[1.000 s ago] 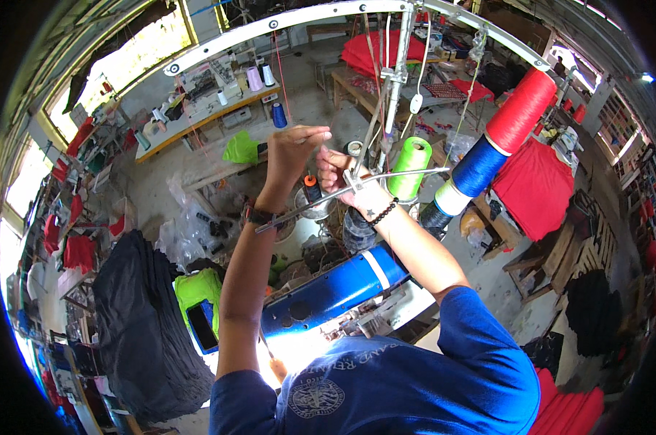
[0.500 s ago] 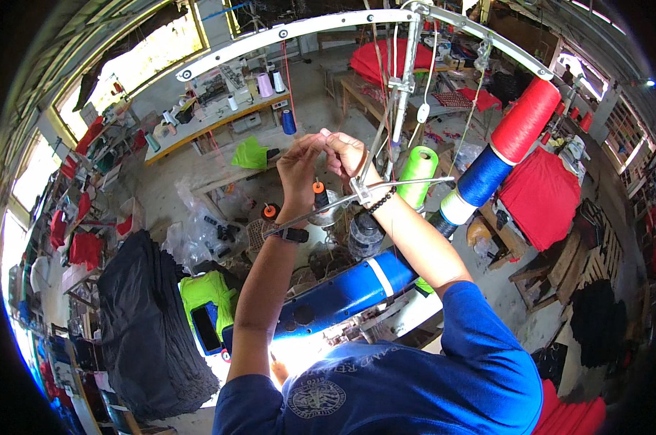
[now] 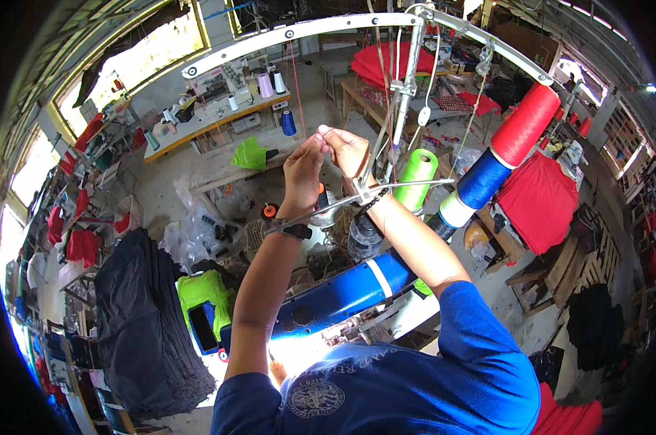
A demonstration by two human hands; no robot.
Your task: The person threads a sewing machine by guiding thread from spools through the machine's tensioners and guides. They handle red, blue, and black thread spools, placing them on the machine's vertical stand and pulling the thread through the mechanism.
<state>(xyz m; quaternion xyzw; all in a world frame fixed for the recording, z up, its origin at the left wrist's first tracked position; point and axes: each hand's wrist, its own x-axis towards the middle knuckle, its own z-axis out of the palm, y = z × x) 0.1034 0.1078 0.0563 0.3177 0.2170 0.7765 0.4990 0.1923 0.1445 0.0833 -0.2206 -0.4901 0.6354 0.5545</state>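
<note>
In front of me, my left hand (image 3: 304,174) and my right hand (image 3: 348,152) meet with pinched fingertips. A thin red thread (image 3: 296,80) hangs from the white overhead rail (image 3: 326,27) and runs down to my left fingers. What my right fingertips pinch is too small to make out. My wrists are close to a thin metal rod (image 3: 407,184) on the thread stand. Right of my hands stand a bright green thread cone (image 3: 416,177), a red cone (image 3: 525,125), a blue cone (image 3: 486,177) and a white cone (image 3: 455,209). Below my forearms lies the blue machine body (image 3: 335,296).
A phone (image 3: 203,326) rests on lime green cloth (image 3: 206,290) at left, beside a dark fabric pile (image 3: 143,326). Red fabric (image 3: 538,203) covers a surface at right. Farther off stands a sewing table (image 3: 219,123) with thread cones. Clear plastic bags (image 3: 194,225) lie on the floor.
My left hand has turned more upright, its wrist now hiding more of the orange-topped spool behind it. The fingertips of both hands stay together. The whole view has shifted slightly.
</note>
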